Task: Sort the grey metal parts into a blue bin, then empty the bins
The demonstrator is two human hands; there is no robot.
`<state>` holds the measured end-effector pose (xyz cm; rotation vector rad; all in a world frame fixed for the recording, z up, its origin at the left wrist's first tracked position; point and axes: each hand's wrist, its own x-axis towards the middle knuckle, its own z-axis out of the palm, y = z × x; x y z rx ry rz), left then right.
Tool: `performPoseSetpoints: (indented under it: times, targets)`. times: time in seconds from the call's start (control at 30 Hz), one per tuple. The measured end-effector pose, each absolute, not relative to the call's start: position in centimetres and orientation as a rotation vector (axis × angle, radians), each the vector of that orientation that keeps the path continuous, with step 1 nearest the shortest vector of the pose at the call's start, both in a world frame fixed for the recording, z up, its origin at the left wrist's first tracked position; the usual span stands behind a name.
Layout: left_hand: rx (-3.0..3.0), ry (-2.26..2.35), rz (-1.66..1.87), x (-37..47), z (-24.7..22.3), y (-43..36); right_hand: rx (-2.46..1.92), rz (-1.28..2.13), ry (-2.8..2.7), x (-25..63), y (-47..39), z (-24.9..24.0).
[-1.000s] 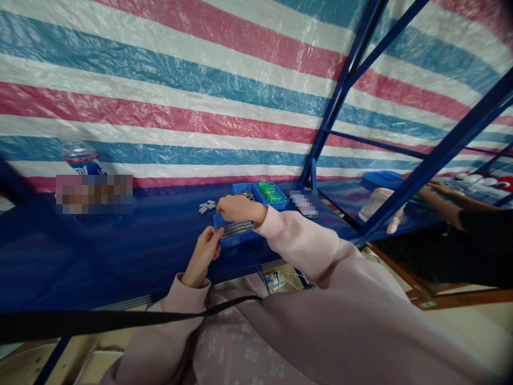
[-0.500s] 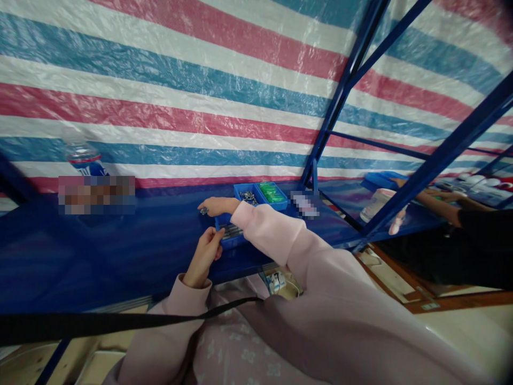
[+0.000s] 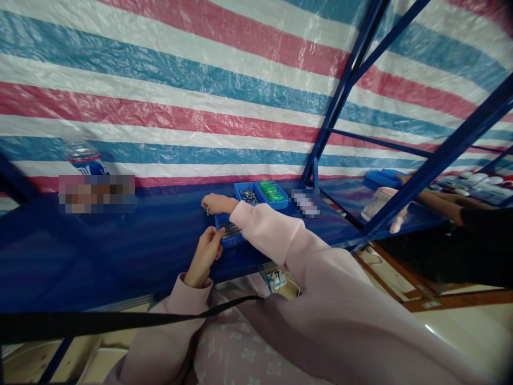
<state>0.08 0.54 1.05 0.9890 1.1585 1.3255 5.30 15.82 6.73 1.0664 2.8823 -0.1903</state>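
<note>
My right hand (image 3: 217, 203) reaches over the left side of a blue bin, its fingers closed around something small and shiny, too small to name. Below it, my left hand (image 3: 208, 247) is closed in a pinch at the left edge of the near blue bin (image 3: 232, 241), which holds thin grey metal pieces (image 3: 231, 230). What its fingertips hold, if anything, is hidden. Behind my right wrist stand a blue bin with small metal parts (image 3: 249, 197) and another with green items (image 3: 271, 192).
A bottle (image 3: 86, 159) stands at the back left of the blue table (image 3: 160, 235). Right of the bins lies a blurred flat object (image 3: 305, 203). Blue metal posts (image 3: 334, 101) rise beyond it. Farther right are a white tub (image 3: 379, 204) and another person's arms (image 3: 441, 203).
My right hand has shifted slightly to the right and up, and its fingers are curled downward more. My left hand has barely moved.
</note>
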Motion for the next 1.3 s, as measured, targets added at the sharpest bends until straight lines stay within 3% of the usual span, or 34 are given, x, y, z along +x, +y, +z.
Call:
performPoseSetpoints:
  times: [0.57,0.83,1.03,1.3]
  targets:
    - [0.985,1.142,1.331,0.1,1.1,0.4,0.894,-0.272,2.992,5.0,15.9,6.7]
    - [1.015,1.156,1.325,0.1,1.2,0.3,0.859,-0.07,3.254,8.3,12.4,9.3]
    - [1.012,1.158,1.316,0.2,1.4,0.2,1.044,0.005,3.234,13.0,8.9,10.2]
    - [1.017,1.172,1.317,0.3,1.5,0.3,1.423,0.165,3.055,15.5,7.1,7.2]
